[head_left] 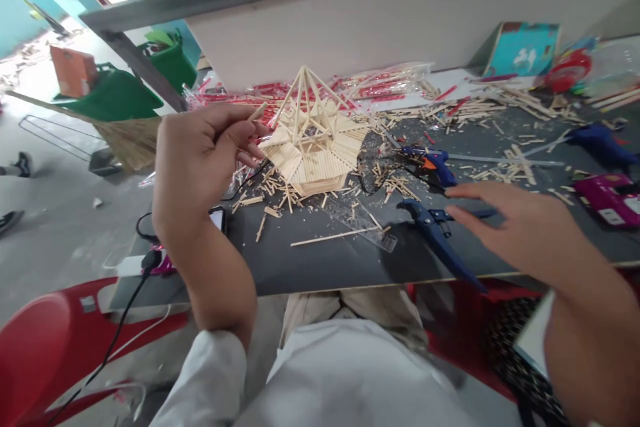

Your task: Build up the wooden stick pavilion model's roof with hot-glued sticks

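Observation:
My left hand (203, 157) is raised over the left side of the dark table (325, 260), fingers pinched on a short wooden stick (257, 112). Just right of it stands a small house built of wooden sticks (313, 140) with a pointed frame on top. My right hand (505, 223) reaches leftward with fingers stretched out and apart, its fingertips at a blue glue gun (437, 233) lying on the table. It holds nothing.
A second blue glue gun with an orange tip (433, 165) lies behind the first. Loose sticks (500, 110) litter the table, with red packets (380, 90) at the back. A clear ruler (360, 223), a phone (217, 217), a purple box (607, 197), red chairs (35, 347) and green bins (117, 93) are around.

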Available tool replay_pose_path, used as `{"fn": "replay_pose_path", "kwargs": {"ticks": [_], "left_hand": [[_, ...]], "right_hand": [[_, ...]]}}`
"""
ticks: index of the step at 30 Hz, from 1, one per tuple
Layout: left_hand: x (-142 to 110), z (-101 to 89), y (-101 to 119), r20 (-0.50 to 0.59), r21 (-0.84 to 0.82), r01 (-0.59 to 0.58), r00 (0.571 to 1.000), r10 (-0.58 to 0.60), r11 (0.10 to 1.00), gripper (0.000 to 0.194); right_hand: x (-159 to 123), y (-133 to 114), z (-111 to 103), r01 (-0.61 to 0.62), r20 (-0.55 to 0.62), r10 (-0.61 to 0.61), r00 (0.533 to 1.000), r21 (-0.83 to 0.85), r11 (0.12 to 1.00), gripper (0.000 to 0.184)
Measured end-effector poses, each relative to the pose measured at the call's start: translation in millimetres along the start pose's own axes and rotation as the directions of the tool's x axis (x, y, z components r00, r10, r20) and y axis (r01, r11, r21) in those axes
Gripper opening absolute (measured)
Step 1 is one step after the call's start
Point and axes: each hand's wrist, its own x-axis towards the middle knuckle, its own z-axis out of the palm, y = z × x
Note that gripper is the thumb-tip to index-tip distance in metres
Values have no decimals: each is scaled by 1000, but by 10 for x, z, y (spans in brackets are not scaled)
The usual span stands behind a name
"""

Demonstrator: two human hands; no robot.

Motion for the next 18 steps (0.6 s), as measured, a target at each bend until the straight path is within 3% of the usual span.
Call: {"fn": "replay_pose_path", "kwargs": {"ticks": [2, 4, 8, 10, 13, 15, 18], "left_hand": [[33, 118, 56, 47, 2, -20, 999, 20, 1000, 15], [56, 233, 87, 74, 13, -60, 995, 59, 998, 11], [107, 394, 97, 7, 50, -198, 980, 197, 979, 7], [143, 434, 65, 8, 117, -254, 967, 255, 960, 9], [206, 462, -42, 32, 192, -315, 949, 315, 929, 11], [251, 473, -134, -25, 250, -333, 937, 349, 909, 16], [305, 487, -247, -93, 318, -317, 927, 362, 894, 27]], "right_hand": [[300, -359, -174, 109, -152, -98, 984, 66, 992, 18], [601, -687, -259, 223, -183, -195, 963, 146, 964, 13], [1138, -1119, -243, 376, -265, -314, 911, 230, 898, 12], [1357, -1236, -196, 380, -271, -319, 908, 213, 900, 14], [1611, -1312, -88, 355, -156, -330, 931, 178, 918, 25], [1726, -1312, 8, 357, -90, -346, 934, 177, 917, 28], [1825, -1270, 151, 358, -96, -345, 934, 210, 910, 26]]}}
